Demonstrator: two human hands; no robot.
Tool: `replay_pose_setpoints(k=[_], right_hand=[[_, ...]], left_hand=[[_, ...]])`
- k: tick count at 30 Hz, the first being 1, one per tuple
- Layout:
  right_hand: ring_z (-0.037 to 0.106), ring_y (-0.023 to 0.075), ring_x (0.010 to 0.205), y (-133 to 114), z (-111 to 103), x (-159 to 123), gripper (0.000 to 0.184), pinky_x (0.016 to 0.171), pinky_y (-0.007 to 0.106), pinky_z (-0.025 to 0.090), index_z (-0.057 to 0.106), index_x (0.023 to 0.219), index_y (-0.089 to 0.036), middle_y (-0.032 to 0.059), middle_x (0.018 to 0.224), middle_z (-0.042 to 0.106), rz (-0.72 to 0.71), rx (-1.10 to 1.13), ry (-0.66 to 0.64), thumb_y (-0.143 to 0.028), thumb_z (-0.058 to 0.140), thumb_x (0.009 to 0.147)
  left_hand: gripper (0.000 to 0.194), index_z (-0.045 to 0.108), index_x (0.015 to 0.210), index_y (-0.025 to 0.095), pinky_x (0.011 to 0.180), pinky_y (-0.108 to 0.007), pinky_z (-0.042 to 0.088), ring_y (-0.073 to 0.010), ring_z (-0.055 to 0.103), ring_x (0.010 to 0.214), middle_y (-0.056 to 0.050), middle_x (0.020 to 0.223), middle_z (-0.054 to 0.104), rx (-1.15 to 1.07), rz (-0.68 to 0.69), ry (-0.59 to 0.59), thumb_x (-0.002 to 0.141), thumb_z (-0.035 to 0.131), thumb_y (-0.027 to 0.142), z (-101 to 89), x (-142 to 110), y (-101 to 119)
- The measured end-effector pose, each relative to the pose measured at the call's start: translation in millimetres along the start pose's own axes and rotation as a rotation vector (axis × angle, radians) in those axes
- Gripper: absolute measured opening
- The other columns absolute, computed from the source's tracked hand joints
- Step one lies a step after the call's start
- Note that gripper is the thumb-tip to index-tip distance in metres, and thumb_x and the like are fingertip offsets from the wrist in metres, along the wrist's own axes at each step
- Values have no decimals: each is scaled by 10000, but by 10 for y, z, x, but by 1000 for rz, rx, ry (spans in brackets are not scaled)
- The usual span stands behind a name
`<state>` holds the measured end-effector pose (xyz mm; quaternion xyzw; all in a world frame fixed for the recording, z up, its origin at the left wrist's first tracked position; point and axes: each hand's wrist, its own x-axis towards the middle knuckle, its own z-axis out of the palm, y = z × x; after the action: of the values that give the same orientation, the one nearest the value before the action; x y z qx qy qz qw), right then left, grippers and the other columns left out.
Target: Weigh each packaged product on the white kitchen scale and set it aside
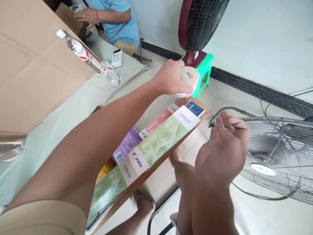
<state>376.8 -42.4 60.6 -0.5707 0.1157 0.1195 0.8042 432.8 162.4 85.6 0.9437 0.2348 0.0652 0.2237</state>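
Note:
My left hand (170, 78) reaches forward over the far end of a long cardboard box (195, 122) and grips a beige bar of Dove soap (189, 78). The box holds several flat packets, green (161, 140), purple (127, 143) and red (157, 121), laid in rows. My right hand (223, 151) hovers to the right of the box, above the floor, fingers loosely curled and apart, holding nothing.
Two water bottles (80, 52) and a small white device (117, 58) lie on the cloth-covered table (73, 104) beside cardboard sheets. Another person in a blue shirt (119, 23) sits at the far end. A red fan (200, 23) stands on a green stool (205, 70); a metal fan (276, 156) lies at right.

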Motion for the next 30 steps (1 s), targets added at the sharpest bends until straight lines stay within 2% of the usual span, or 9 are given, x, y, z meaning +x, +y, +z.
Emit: replay_pose_setpoints(k=[4, 6, 9, 11, 14, 17, 22, 26, 30], right_hand=[[357, 259, 1631, 60, -12, 118, 218, 1023, 443, 531, 516, 1071, -296, 22, 1585, 518, 73, -62, -42, -271, 520, 854], [383, 255, 1613, 99, -11, 158, 247, 1049, 441, 514, 522, 1086, -292, 34, 1553, 538, 82, -42, -47, -274, 527, 840], [468, 248, 1542, 155, -3, 175, 274, 1112, 445, 475, 542, 1076, -281, 38, 1443, 605, 73, 33, -11, -288, 564, 803], [511, 227, 1491, 177, 4, 158, 266, 1112, 420, 470, 556, 1053, -275, 32, 1374, 634, 56, 76, 5, -295, 581, 788], [578, 193, 1380, 184, 15, 110, 249, 978, 341, 506, 572, 1019, -269, 14, 1304, 655, 73, 117, -15, -297, 612, 774], [633, 170, 1218, 171, 32, 67, 239, 835, 284, 501, 575, 1000, -265, -3, 1216, 674, 128, 125, -63, -281, 629, 767], [641, 146, 1053, 154, 69, 48, 244, 752, 255, 492, 573, 1005, -267, -12, 1136, 676, 194, 129, -125, -309, 638, 773], [655, 149, 1057, 208, 44, 58, 252, 789, 277, 520, 543, 1020, -273, -7, 1184, 673, 181, 84, -170, -342, 620, 790], [677, 166, 1120, 283, -13, 74, 276, 924, 347, 565, 509, 1057, -281, 13, 1225, 665, 76, 26, -209, -322, 591, 797]], left_hand=[[364, 612, 726, 226, 1066, -428, 498, -358, 654, 1153, -14, 857, 641, -62, -49, -89, 498, 894, 197, 164, 139, -72], [368, 639, 713, 220, 1063, -421, 491, -359, 655, 1148, -10, 833, 629, -82, -88, -118, 462, 905, 180, 179, 143, -100], [416, 716, 821, 218, 1031, -408, 494, -343, 659, 1137, -16, 905, 661, -90, -123, -196, 460, 918, 178, 145, 133, -109], [375, 751, 947, 225, 962, -390, 509, -299, 679, 1066, -23, 975, 692, -136, -151, -313, 594, 874, 244, 111, 136, -100], [301, 756, 1099, 239, 860, -345, 507, -253, 687, 1033, -39, 1081, 715, -195, -194, -432, 808, 688, 271, 80, 158, -78], [376, 740, 1171, 242, 832, -322, 500, -262, 687, 1095, -48, 1130, 719, -161, -207, -446, 807, 648, 215, 71, 183, -56], [454, 725, 1231, 260, 884, -303, 530, -250, 683, 1122, -40, 1148, 732, -149, -215, -530, 783, 684, 208, 29, 198, -13], [411, 717, 1239, 225, 909, -334, 554, -219, 689, 1002, -45, 1077, 724, -125, -186, -542, 831, 689, 184, 55, 204, 8], [286, 754, 1154, 181, 996, -385, 539, -187, 661, 942, -14, 956, 683, -144, -120, -394, 883, 672, 142, 120, 243, 52]])
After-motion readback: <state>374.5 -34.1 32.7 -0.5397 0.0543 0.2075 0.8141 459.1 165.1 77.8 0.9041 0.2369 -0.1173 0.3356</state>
